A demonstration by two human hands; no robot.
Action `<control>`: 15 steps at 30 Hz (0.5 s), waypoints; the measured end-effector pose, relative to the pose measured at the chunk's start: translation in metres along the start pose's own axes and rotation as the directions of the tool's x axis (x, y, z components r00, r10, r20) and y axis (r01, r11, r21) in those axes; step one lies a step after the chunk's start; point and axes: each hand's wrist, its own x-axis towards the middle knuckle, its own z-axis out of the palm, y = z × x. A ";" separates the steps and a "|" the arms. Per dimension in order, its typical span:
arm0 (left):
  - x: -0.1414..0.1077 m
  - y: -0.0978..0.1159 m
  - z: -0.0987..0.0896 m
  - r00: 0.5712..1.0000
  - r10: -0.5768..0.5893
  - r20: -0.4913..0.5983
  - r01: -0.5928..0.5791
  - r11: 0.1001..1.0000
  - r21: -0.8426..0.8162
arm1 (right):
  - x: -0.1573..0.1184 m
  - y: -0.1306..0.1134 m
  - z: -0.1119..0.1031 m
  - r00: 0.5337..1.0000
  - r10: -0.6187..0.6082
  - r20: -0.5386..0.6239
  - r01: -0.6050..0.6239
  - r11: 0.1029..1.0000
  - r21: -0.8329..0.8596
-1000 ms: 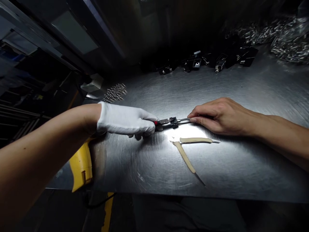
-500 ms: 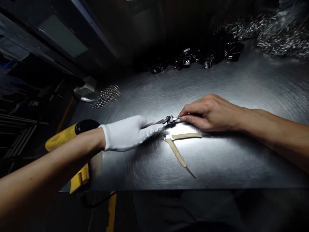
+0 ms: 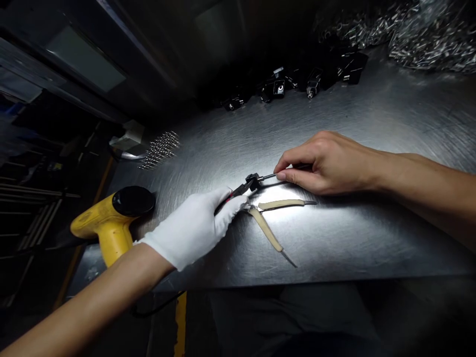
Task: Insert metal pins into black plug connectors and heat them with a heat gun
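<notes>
My left hand (image 3: 195,225), in a white glove, is closed around a pair of dark pliers (image 3: 241,190). A trace of red shows on them by the glove; most of their handles are hidden in my palm. The pliers' jaws meet a small black block (image 3: 253,182). From the block's right side runs a thin rod or cable (image 3: 268,176) with a shiny part. My bare right hand (image 3: 322,166) pinches it between thumb and fingertips. Just below lie cream-handled pliers (image 3: 268,231) with spread handles, their head close to my gloved thumb.
A yellow heat gun (image 3: 107,220) stands at the left edge of the metal table (image 3: 334,238). Small metal pins (image 3: 160,149) lie in rows beyond it. Black parts with metal fittings (image 3: 278,88) line the back, and a heap of shiny pieces (image 3: 435,47) fills the far right.
My gloved hand has tilted, its wrist lower, and more of the pliers shows. More of the thin rod or cable shows between the block and my right fingertips. The view has shifted slightly.
</notes>
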 end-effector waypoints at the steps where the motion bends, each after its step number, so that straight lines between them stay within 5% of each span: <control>1: -0.001 0.001 0.002 0.999 0.014 -0.035 -0.014 1.000 0.000 | 0.000 0.000 0.001 1.000 0.007 -0.005 -0.007 1.000 0.023; 9: -0.001 0.001 0.018 0.988 -0.031 -0.152 0.055 0.986 0.157 | 0.000 0.001 0.005 0.994 0.102 0.044 -0.109 0.976 0.189; 15: 0.008 0.003 0.028 0.975 -0.098 -0.202 0.157 0.940 0.304 | 0.002 0.002 0.011 0.990 0.141 -0.005 -0.139 0.984 0.116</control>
